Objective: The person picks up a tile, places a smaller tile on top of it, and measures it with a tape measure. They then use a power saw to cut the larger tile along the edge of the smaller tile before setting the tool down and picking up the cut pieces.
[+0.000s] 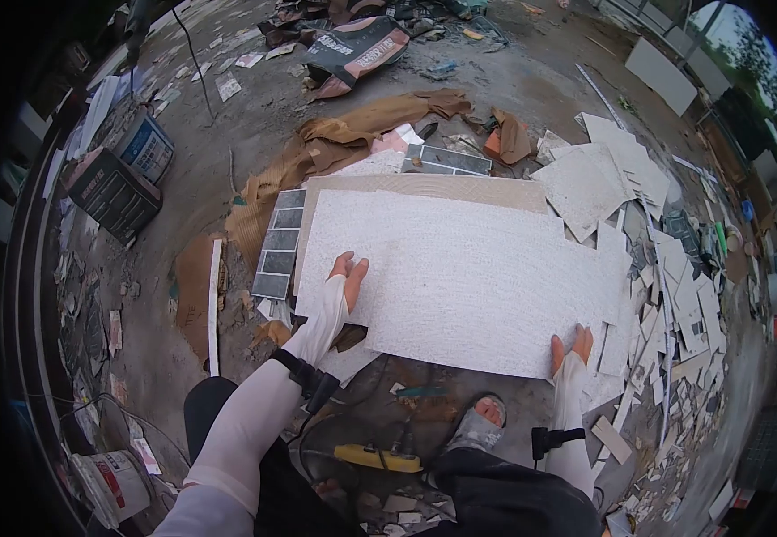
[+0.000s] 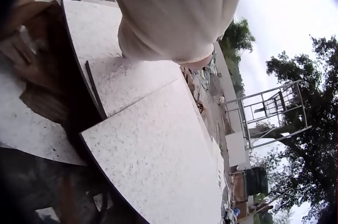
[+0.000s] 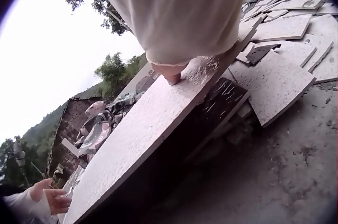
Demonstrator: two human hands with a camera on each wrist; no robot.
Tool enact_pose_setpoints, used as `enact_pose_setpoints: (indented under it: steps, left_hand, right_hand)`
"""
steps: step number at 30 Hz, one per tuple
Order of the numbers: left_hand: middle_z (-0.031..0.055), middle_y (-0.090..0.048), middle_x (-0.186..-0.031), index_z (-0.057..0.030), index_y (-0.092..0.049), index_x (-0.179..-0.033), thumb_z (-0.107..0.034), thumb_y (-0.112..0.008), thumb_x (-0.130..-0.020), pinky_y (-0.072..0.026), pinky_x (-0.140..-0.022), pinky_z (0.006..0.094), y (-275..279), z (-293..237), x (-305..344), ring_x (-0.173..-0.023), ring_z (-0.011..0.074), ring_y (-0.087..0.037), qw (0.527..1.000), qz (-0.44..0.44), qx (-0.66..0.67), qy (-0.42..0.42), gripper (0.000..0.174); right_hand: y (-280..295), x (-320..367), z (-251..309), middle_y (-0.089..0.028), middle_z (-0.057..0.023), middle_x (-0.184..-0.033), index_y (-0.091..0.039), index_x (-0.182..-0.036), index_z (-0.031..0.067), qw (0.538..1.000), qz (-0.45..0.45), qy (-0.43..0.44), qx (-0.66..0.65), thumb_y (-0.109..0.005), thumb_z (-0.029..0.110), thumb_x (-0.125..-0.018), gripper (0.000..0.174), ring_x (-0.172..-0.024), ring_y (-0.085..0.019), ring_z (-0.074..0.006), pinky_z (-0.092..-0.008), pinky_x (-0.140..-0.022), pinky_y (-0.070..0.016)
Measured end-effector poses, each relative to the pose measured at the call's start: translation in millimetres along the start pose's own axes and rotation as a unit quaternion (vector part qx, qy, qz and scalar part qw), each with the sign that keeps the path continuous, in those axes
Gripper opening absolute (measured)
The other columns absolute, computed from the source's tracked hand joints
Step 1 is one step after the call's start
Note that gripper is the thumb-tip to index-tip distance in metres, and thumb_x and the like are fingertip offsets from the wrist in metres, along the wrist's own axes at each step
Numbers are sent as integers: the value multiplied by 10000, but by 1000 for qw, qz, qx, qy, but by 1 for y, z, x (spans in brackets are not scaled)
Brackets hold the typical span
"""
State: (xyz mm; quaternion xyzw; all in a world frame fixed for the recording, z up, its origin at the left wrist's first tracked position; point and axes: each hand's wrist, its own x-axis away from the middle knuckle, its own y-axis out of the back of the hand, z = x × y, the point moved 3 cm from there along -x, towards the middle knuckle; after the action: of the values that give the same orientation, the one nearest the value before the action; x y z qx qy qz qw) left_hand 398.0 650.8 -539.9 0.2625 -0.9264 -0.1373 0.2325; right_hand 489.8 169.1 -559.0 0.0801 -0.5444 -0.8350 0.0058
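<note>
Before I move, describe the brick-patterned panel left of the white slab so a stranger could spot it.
Find the big white slab in the head view. Along its left side, past the left hand, lies the dark brick-patterned panel. The similar panel lies beyond the slab's far edge; only this one flanks its left.

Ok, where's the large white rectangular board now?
Head view: the board is central, right of a grey brick-patterned panel, near the left hand and right hand.

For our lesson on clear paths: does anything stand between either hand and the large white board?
Nothing visible does. The board has the left hand at its left side, the right hand at its right.
</note>
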Motion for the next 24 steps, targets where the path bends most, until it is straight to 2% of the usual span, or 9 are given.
enact_pose_setpoints:
  steps: [1, 5, 9, 10, 11, 17, 19, 24]
  left_hand:
    - [299, -422, -1447, 21, -322, -1465, -494, -476, -982, -295, -1138, 425, 0, 0, 2, -1370, 373, -406, 1000, 2, 3, -2, 723]
    - [265, -406, -1482, 33, -337, -1472, -527, -470, -968, -277, -1150, 409, 5, -1, 3, -1394, 359, -377, 1000, 17, -22, 11, 765]
    - [260, -378, -1506, 38, -307, -1489, -538, -461, -965, -266, -1158, 404, 8, 1, -2, -1410, 363, -355, 999, 33, -30, 26, 795]
    - [273, -372, -1505, 34, -310, -1491, -537, -493, -951, -280, -1154, 405, 7, 5, -6, -1410, 371, -354, 999, 35, -28, 23, 807]
    - [286, -367, -1503, 30, -313, -1492, -536, -525, -936, -294, -1151, 405, 7, 7, -7, -1411, 380, -353, 999, 37, -25, 21, 822]
    - [291, -354, -1509, 45, -304, -1492, -498, -547, -929, -289, -1158, 391, 11, 0, -12, -1413, 379, -352, 999, 25, -24, 30, 819]
    - [294, -359, -1504, 51, -303, -1489, -484, -556, -928, -297, -1153, 390, 11, -3, -14, -1409, 378, -359, 999, 24, -21, 34, 816]
    - [304, -379, -1487, 64, -300, -1483, -452, -572, -926, -326, -1135, 388, 11, -7, -17, -1389, 377, -392, 999, 5, 16, 50, 807]
  right_hand:
    - [-3, -2, -1, -367, -321, -1449, -413, -1390, -59, 999, -23, -10, -32, -660, 264, -917, 623, -1366, -343, -457, -483, -1137, -290]
    - [-20, -6, -3, -375, -323, -1440, -417, -1387, -59, 998, -53, -13, -41, -660, 261, -919, 616, -1365, -346, -455, -484, -1133, -295]
    - [-31, -8, 11, -385, -321, -1431, -419, -1377, -73, 995, -82, -53, -37, -669, 238, -912, 613, -1362, -352, -452, -484, -1128, -305]
    - [-34, -6, 16, -391, -321, -1426, -421, -1371, -81, 992, -90, -68, -48, -672, 229, -909, 611, -1360, -354, -451, -480, -1128, -309]
    - [-38, -6, 22, -391, -321, -1426, -421, -1371, -81, 993, -89, -65, -47, -672, 229, -909, 611, -1360, -354, -451, -480, -1128, -309]
    - [-55, -7, 43, -369, -313, -1441, -405, -1359, -108, 992, -77, -65, -80, -671, 205, -909, 609, -1357, -359, -438, -453, -1127, -320]
    - [-56, -9, 44, -369, -305, -1437, -384, -1370, -110, 989, -73, -93, -89, -667, 194, -911, 619, -1341, -378, -429, -450, -1123, -324]
    - [-53, -14, 47, -394, -295, -1413, -379, -1369, -110, 992, -69, -74, -76, -664, 174, -907, 612, -1322, -401, -416, -444, -1121, -326]
